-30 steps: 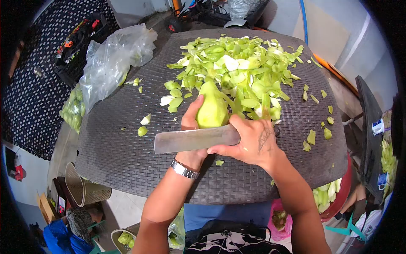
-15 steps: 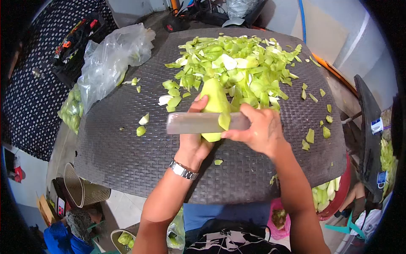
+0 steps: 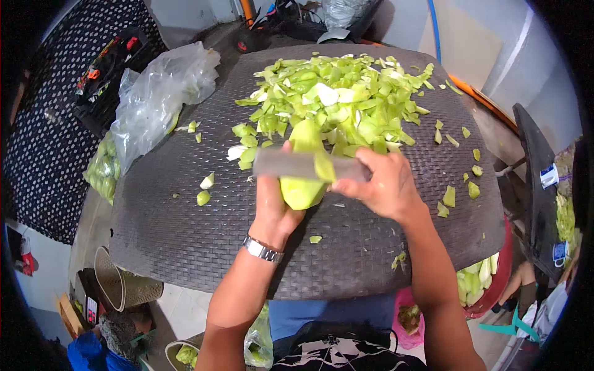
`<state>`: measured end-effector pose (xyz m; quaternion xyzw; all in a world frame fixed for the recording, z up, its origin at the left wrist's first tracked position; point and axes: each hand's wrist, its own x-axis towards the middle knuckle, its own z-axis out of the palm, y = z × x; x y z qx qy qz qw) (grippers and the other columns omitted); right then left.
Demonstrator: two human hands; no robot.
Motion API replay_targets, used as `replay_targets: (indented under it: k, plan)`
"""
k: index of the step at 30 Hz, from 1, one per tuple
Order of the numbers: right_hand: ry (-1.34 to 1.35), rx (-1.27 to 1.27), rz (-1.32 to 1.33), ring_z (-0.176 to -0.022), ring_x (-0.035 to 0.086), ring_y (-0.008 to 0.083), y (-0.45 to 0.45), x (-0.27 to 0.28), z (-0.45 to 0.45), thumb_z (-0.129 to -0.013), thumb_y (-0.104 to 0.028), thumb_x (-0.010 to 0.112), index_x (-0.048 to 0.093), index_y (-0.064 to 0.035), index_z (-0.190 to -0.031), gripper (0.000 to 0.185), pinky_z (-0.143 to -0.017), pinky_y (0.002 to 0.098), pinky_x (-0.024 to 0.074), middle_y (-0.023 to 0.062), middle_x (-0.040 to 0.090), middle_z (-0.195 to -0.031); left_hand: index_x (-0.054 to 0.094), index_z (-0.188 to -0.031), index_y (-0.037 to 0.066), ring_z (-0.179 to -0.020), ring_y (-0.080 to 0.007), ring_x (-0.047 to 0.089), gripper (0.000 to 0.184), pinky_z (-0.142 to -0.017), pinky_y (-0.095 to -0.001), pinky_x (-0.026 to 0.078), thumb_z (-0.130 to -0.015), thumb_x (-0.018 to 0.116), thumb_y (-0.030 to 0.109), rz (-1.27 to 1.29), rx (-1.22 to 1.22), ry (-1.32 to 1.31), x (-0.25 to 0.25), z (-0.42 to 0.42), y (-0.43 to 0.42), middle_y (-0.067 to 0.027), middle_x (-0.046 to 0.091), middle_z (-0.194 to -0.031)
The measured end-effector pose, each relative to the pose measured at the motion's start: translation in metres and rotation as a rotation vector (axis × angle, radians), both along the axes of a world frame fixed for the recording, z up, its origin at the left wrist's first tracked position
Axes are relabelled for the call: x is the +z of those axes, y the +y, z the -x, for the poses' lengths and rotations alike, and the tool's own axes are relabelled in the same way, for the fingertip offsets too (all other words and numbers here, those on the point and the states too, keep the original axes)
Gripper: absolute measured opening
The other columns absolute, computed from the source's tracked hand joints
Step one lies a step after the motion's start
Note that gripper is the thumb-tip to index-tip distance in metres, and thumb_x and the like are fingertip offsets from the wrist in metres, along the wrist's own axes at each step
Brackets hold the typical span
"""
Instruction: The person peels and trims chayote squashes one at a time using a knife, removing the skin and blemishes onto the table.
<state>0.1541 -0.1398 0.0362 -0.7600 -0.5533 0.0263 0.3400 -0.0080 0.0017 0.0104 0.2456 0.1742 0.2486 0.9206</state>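
A pale green, pear-shaped chayote (image 3: pixel 302 193) lies in my left hand (image 3: pixel 270 207), whose fingers wrap its left side and underside. My right hand (image 3: pixel 388 184) grips a wide-bladed knife (image 3: pixel 281 164) near its right end; the handle is hidden by the fingers. The blade, blurred by motion, lies across the chayote. A strip of green peel (image 3: pixel 323 167) hangs over the blade. Just beyond both hands, a large heap of green peelings (image 3: pixel 346 93) covers the far part of the dark woven-pattern table (image 3: pixel 185 247).
A clear plastic bag (image 3: pixel 164 86) with green chayotes (image 3: pixel 102 164) hangs over the table's left edge. Loose peelings (image 3: pixel 450 196) lie at the right. Below the right edge stands a red basin (image 3: pixel 507 256) of pale green pieces (image 3: pixel 473 281). A woven basket (image 3: pixel 139 290) stands at lower left.
The chayote has tilted and shifted slightly left in my left hand. The knife has moved a little right and up, with the peel strip still on its blade. The whole view has shifted slightly.
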Motion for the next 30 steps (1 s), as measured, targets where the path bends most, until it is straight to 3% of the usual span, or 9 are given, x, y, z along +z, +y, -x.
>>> replay_targets:
  k: [2, 6, 10, 12, 16, 19, 20, 24, 30]
  plan:
    - [-0.097, 0.065, -0.036, -0.058, 0.067, 0.0349, 0.002, -0.005, 0.013, -0.073, -0.072, 0.082, 0.063, -0.0035, -0.083, 0.071, -0.058, 0.045, 0.0527, 0.0147, 0.061, -0.061, 0.064, -0.133, 0.005, -0.105, -0.0293, 0.073, 0.047, -0.098, -0.047, 0.059, -0.102, 0.06, 0.04, 0.026, -0.011, -0.025, 0.003, 0.0, 0.0, -0.0146, 0.074, -0.12]
    - [-0.17, 0.106, -0.037, -0.062, 0.069, 0.0376, 0.003, -0.01, 0.014, -0.068, -0.075, 0.082, 0.063, -0.0047, -0.084, 0.075, -0.061, 0.0454, 0.055, 0.0148, 0.063, -0.063, 0.063, -0.134, 0.004, -0.107, -0.0306, 0.073, 0.049, -0.098, -0.0472, 0.059, -0.102, 0.061, 0.039, -0.06, 0.014, -0.031, -0.001, -0.001, 0.0, -0.015, 0.073, -0.121]
    - [-0.219, 0.034, -0.067, -0.062, 0.069, 0.0381, 0.002, -0.016, -0.002, -0.068, -0.073, 0.083, 0.062, -0.0052, -0.082, 0.073, -0.061, 0.0447, 0.0549, 0.0153, 0.063, -0.063, 0.061, -0.137, 0.003, -0.109, -0.0313, 0.073, 0.051, -0.096, -0.0494, 0.06, -0.103, 0.059, 0.041, -0.006, -0.024, -0.047, -0.006, -0.002, 0.002, -0.0171, 0.072, -0.125]
    - [-0.163, -0.021, -0.006, -0.064, 0.071, 0.039, 0.0, -0.011, -0.019, -0.07, -0.08, 0.077, 0.063, -0.0064, -0.08, 0.075, -0.064, 0.0489, 0.0565, 0.0158, 0.066, -0.064, 0.059, -0.139, 0.003, -0.109, -0.0314, 0.072, 0.053, -0.095, -0.0503, 0.06, -0.104, 0.058, 0.041, 0.04, -0.084, -0.041, -0.007, 0.004, 0.006, -0.0181, 0.071, -0.127]
    - [-0.211, -0.048, -0.014, -0.065, 0.072, 0.0369, -0.002, -0.01, -0.015, -0.072, -0.082, 0.074, 0.064, -0.0072, -0.079, 0.075, -0.065, 0.0488, 0.0575, 0.015, 0.067, -0.064, 0.057, -0.137, 0.011, -0.105, -0.0314, 0.073, 0.04, -0.088, -0.0474, 0.063, -0.105, 0.058, 0.036, 0.05, -0.047, -0.04, 0.002, 0.008, 0.0, -0.017, 0.069, -0.125]
    - [-0.203, -0.01, -0.045, -0.063, 0.071, 0.0369, 0.0, -0.009, -0.01, -0.073, -0.081, 0.074, 0.065, -0.008, -0.08, 0.074, -0.063, 0.0475, 0.0568, 0.0149, 0.066, -0.063, 0.057, -0.137, 0.009, -0.102, -0.0336, 0.074, 0.043, -0.083, -0.0467, 0.065, -0.107, 0.052, 0.039, 0.009, -0.035, 0.009, -0.008, 0.0, -0.006, -0.0176, 0.069, -0.124]
    - [-0.2, -0.021, -0.033, -0.063, 0.071, 0.0369, 0.0, -0.011, -0.015, -0.073, -0.081, 0.074, 0.065, -0.008, -0.081, 0.074, -0.063, 0.0473, 0.0566, 0.015, 0.066, -0.063, 0.058, -0.139, 0.003, -0.103, -0.036, 0.073, 0.052, -0.085, -0.0529, 0.064, -0.107, 0.047, 0.043, 0.025, -0.052, 0.012, -0.013, 0.001, -0.003, -0.0215, 0.07, -0.123]
    - [-0.155, -0.111, 0.081, -0.063, 0.071, 0.0371, -0.004, -0.006, -0.037, -0.074, -0.079, 0.075, 0.066, -0.0071, -0.08, 0.073, -0.063, 0.0471, 0.0564, 0.0157, 0.067, -0.063, 0.056, -0.139, -0.001, -0.097, -0.0393, 0.074, 0.051, -0.077, -0.0531, 0.065, -0.103, 0.05, 0.035, -0.045, -0.092, -0.005, -0.003, 0.001, -0.001, -0.0237, 0.07, -0.118]
    - [-0.179, -0.149, 0.017, -0.066, 0.072, 0.0364, -0.006, -0.006, -0.034, -0.078, -0.076, 0.074, 0.066, -0.0048, -0.078, 0.072, -0.066, 0.0472, 0.0566, 0.0162, 0.068, -0.066, 0.056, -0.139, -0.003, -0.092, -0.0402, 0.074, 0.054, -0.072, -0.0493, 0.066, -0.103, 0.052, 0.038, -0.035, -0.066, -0.017, 0.003, 0.002, -0.007, -0.0235, 0.07, -0.119]
